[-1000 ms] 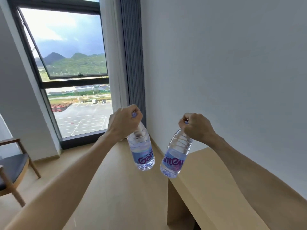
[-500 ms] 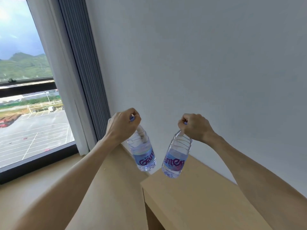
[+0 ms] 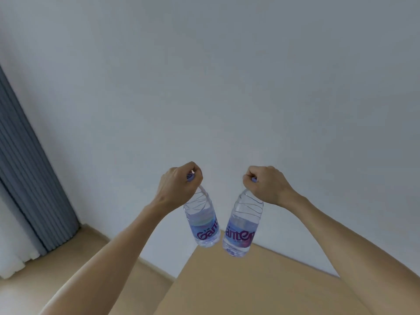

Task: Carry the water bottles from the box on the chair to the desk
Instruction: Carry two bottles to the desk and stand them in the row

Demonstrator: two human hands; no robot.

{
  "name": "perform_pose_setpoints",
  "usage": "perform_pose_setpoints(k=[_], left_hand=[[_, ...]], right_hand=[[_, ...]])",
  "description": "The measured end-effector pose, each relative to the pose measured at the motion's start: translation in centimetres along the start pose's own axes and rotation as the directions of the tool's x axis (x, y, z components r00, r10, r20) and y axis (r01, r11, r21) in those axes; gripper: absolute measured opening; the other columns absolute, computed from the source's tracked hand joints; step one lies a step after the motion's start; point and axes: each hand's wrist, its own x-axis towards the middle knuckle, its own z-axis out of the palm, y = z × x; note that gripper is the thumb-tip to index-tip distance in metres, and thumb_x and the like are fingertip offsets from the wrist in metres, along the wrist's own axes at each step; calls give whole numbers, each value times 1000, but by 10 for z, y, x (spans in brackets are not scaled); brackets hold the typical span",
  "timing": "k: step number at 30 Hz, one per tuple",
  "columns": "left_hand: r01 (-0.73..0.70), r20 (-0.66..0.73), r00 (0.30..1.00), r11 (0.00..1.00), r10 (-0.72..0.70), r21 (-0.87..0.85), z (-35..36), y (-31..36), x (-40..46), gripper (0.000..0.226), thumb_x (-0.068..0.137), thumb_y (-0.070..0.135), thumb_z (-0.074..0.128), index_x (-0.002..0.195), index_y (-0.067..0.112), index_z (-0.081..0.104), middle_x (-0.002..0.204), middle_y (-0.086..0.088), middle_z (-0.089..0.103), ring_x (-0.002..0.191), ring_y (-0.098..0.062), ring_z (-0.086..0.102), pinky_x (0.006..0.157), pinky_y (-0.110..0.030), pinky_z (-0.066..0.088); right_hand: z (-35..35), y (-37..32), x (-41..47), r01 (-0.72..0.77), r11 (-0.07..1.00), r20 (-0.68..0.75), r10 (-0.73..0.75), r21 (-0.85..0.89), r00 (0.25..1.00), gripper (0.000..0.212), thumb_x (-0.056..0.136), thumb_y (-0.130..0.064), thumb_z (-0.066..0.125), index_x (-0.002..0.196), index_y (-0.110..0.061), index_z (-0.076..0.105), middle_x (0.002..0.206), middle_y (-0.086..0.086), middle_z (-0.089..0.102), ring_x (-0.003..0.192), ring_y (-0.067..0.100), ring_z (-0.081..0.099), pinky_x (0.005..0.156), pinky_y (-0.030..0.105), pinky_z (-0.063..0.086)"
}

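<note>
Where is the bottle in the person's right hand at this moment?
In the head view the right-hand bottle hangs by its cap from the right hand, just right of centre, beside the left-hand bottle and above the far edge of the desk.

the view swung right, so the window left the frame, the grey curtain [image 3: 34, 178] slid to the left edge, and the desk [image 3: 261, 287] spread across the lower centre beneath the two bottles, which hung nearly over its near corner.
</note>
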Motion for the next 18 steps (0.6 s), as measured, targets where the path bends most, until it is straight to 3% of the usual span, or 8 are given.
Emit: perform_pose_setpoints(k=[6,10,18], left_hand=[[-147,141,976,978,168,-150,55,-19,62,14,90,15,51,80,17,61,55,3,57,50,-17,45,53,-28,40],[-217,215,941,953,262,-209,89,-22,86,14,90,16,51,81,17,62,57,-1,60,54,-25,51,55,-33,44],[-249,305,894,930,328,-271,159,-29,90,15,89,24,50,77,23,60,60,9,59,58,-17,52,56,-30,45]], right_hand=[[4,31,16,-187,979,-62,182,-86,981,26,88,-30,49,64,-24,50,50,-13,52,51,8,49,54,26,37],[5,45,13,-282,950,-98,271,-133,958,24,88,-32,48,65,-25,51,52,-12,53,53,9,50,54,26,35],[31,69,1,-360,907,-70,353,-218,933,18,89,-39,52,76,-26,53,58,-10,55,59,13,54,59,28,43]])
